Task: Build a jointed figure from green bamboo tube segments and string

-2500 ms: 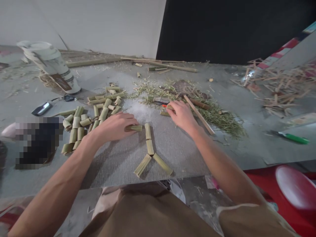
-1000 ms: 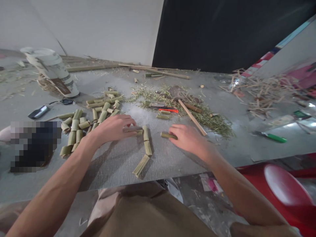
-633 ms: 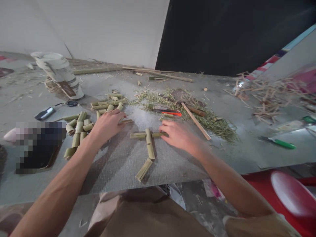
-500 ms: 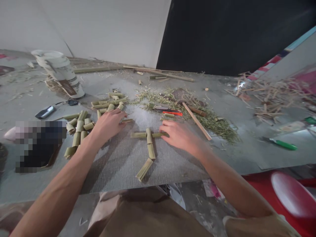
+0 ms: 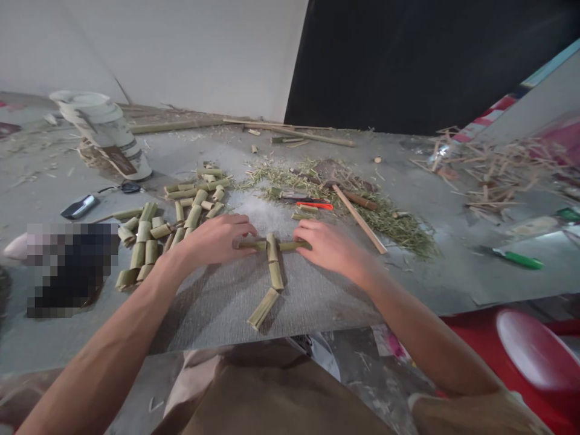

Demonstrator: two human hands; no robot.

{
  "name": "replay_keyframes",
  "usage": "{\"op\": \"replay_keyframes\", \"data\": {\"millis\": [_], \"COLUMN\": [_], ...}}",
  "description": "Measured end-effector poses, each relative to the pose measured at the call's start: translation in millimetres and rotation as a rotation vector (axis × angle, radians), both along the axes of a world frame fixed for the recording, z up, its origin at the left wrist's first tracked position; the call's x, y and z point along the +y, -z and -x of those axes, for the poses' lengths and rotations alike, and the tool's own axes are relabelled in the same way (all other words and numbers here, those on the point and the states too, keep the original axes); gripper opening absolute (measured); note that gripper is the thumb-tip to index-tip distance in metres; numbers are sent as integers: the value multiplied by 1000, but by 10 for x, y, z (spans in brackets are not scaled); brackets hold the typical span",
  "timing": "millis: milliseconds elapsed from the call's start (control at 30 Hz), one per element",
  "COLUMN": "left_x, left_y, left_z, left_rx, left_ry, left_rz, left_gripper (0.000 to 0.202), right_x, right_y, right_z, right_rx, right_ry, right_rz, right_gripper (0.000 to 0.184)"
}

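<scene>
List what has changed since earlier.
The right hand came nearer from the green shavings and holds a short green bamboo tube right of the two-piece green bamboo upright; the lower-right tube is gone. The left hand, beside the pile half a second ago, is back on the left green tube. The lower-left split piece stayed.

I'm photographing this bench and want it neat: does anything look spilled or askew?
Green shavings lie strewn across the middle of the table, and thin sticks sprawl in a jumble at the right. Near the front edge, one stalk piece slants left with none opposite, which looks lopsided.
</scene>
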State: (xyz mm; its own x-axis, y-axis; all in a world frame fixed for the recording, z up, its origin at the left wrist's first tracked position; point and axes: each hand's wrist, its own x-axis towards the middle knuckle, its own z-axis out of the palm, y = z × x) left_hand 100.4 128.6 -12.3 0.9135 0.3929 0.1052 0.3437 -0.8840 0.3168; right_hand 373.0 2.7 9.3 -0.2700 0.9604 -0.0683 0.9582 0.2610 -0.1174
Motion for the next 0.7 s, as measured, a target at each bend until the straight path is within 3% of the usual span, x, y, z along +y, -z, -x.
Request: {"op": "replay_keyframes", "data": {"millis": [233,333,433,500,600,700], "left_x": [-21,9,33,39,22,-8], "left_y": [-23,-14,2,7,-10,-49], "left_z": [-56,-30,-1,17,29,15], "left_rx": [129,124,107,93,95,114], "left_ry": [-36,-36,-33,-32,-43,-48], "left_rz": [40,61,78,75,80,106], "left_gripper": [16,18,17,17,18,14], "right_x": [-25,-98,-308,-505,-783,-960], "right_y": [19,-57,-171,-192,-93,39], "right_z": [-242,-212,101,412,821,993], "right_rx": [-70,-89,54,119,115,93], "right_ry": [60,56,-35,-196,-342,-369], "right_rz": [20,-65,-131,-12,114,72], "right_gripper": [2,9,16,19,24,27]}}
